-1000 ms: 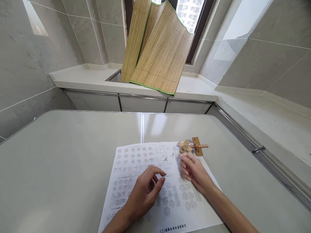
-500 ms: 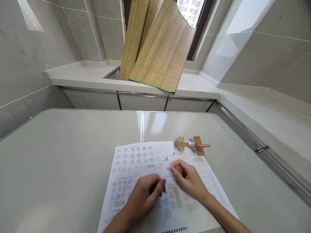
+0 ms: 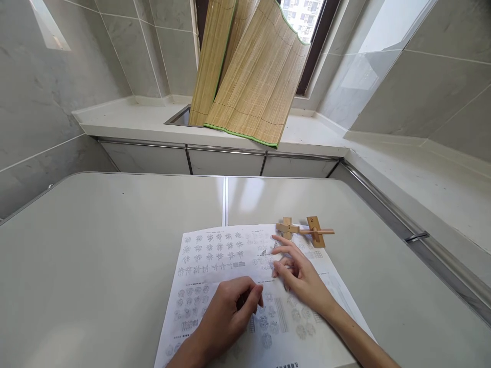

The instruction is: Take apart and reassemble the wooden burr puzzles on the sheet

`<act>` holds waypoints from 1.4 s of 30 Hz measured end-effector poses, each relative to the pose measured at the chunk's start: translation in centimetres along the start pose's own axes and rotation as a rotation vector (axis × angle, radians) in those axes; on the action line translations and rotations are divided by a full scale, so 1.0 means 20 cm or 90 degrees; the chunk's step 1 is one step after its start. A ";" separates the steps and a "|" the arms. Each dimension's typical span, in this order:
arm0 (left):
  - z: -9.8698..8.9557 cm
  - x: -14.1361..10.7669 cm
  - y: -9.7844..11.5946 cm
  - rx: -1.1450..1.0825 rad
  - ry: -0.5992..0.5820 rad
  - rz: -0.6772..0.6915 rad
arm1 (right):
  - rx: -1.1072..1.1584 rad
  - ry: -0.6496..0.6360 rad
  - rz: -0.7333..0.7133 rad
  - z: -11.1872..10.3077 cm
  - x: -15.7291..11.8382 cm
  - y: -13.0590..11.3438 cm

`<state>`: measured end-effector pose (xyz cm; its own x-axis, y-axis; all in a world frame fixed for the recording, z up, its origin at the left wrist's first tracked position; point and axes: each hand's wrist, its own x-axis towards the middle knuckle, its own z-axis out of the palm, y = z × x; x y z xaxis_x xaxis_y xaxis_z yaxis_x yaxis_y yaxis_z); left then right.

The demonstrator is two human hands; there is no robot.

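Note:
A large printed sheet (image 3: pixel 222 278) with rows of small line drawings lies on the white table. Resting on its lower middle, my left hand (image 3: pixel 233 309) is curled, thumb against the fingers; I cannot make out anything inside. My right hand (image 3: pixel 297 271) lies on the sheet's right half with its index and middle fingers stretched forward and the others bent, holding nothing. Just beyond those fingertips, at the sheet's far right corner, sit a wooden interlocking block puzzle (image 3: pixel 287 228) and a small flat wooden piece marked 2 (image 3: pixel 314 225) with a wooden rod (image 3: pixel 326 231) across it.
The white table (image 3: pixel 95 266) has a seam down its far half. Behind it runs a white ledge (image 3: pixel 126 115), where a bamboo mat (image 3: pixel 253 82) leans before a window. A metal rail (image 3: pixel 441 260) lines the right side under another ledge.
My right hand has uncurled its index and middle fingers toward the wooden pieces. My left hand stays curled in place.

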<state>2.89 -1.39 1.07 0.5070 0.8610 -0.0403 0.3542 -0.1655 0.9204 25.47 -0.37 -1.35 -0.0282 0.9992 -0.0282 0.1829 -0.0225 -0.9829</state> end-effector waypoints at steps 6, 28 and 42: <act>0.00 0.00 -0.02 0.011 -0.005 -0.006 | -0.001 -0.005 0.036 -0.02 0.01 0.00; 0.00 -0.01 -0.03 0.011 0.007 -0.002 | 0.400 0.090 0.137 -0.08 0.06 0.00; -0.01 -0.01 0.00 -0.010 0.005 -0.001 | 0.745 0.083 0.124 -0.22 0.09 0.06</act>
<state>2.68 -1.49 1.16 0.5001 0.8651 -0.0380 0.3420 -0.1571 0.9265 29.88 1.58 -1.79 0.0138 0.9700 -0.2427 -0.8362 -0.1219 -0.5347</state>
